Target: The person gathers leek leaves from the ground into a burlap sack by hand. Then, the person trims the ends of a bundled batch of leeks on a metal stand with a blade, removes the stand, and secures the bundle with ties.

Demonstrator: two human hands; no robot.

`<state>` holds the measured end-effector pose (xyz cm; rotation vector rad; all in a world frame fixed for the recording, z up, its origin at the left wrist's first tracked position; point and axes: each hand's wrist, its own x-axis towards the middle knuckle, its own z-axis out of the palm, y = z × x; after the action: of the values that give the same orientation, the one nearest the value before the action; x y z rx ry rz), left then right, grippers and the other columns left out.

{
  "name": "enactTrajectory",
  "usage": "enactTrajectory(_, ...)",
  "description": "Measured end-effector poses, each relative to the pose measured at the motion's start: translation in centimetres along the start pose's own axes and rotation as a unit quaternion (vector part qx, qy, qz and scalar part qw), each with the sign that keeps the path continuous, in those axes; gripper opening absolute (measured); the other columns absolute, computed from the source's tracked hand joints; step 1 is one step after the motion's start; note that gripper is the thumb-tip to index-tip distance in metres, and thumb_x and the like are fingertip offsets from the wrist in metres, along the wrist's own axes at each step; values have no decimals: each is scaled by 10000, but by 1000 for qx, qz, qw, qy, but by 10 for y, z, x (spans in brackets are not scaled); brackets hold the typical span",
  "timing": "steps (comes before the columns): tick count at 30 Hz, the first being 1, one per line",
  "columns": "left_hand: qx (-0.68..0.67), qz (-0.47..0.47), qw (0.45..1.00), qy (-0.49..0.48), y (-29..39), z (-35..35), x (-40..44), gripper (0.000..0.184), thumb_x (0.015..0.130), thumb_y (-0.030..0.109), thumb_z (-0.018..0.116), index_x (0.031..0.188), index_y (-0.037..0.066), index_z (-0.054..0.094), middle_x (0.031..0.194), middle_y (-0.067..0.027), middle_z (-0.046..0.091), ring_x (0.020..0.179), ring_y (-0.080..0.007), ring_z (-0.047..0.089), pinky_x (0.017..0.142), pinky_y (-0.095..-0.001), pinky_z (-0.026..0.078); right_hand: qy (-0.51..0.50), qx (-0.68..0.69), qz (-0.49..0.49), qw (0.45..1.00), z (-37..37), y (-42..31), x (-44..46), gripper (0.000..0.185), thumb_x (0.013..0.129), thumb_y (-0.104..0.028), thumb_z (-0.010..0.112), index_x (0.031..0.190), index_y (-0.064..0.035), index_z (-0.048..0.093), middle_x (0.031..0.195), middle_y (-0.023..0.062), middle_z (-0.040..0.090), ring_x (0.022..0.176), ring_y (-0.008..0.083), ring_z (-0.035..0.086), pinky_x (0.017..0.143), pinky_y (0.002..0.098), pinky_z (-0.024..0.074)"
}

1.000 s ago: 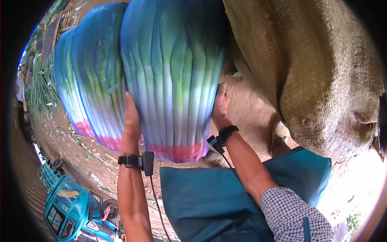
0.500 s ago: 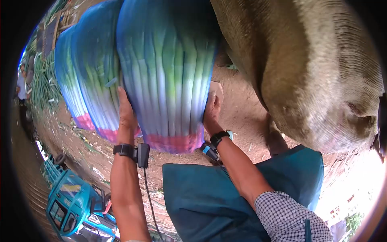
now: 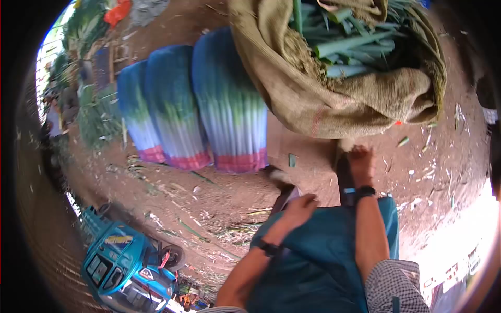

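My left hand (image 3: 301,208) is over the teal cloth (image 3: 313,250) on my lap, holding nothing, with its fingers loosely stretched and blurred. In front of the sack's lower edge, my right hand (image 3: 361,163) is empty, fingers loosely apart; I cannot tell whether it touches the sack. A large burlap sack (image 3: 334,107) gapes at the top right, with long green leek-like stalks (image 3: 360,47) inside. To the left, a packed bundle of leek-like stalks (image 3: 232,115), in blue wrapping with a pink base, stands beside two similar bundles (image 3: 175,104).
A blue three-wheeled vehicle (image 3: 125,261) is at lower left. Loose green stalks (image 3: 99,115) lie in a heap at far left. An orange bag (image 3: 117,13) is at the top. Plant scraps (image 3: 245,229) litter the dirt ground (image 3: 172,188).
Both hands have let go of the nearest bundle and moved right, towards my lap and the sack. My view has shifted, and the sack's open mouth now shows.
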<state>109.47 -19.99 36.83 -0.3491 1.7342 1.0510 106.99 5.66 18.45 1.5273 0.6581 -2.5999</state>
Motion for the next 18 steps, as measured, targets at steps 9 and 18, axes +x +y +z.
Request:
enactTrajectory(9, -609, -55, 790, 40, 116, 30, 81, 960, 839, 562, 682, 1484, 20, 223, 1445, -188, 382, 1379, -339, 324, 1047, -548, 364, 5, -195, -143, 970, 84, -234, -18, 735, 907, -628, 529, 1429, -132, 384, 1340, 107, 507, 1250, 272, 467, 1023, 453, 405)
enactTrajectory(18, -581, -35, 809, 80, 89, 26, 132, 524, 988, 290, 530, 1348, -62, 382, 1247, -195, 572, 1068, -328, 647, 876, -422, 578, -39, -498, -289, 817, 150, -233, 12, 280, 870, -142, 684, 1113, -14, 627, 973, -4, 599, 858, 118, 523, 780, 296, 463)
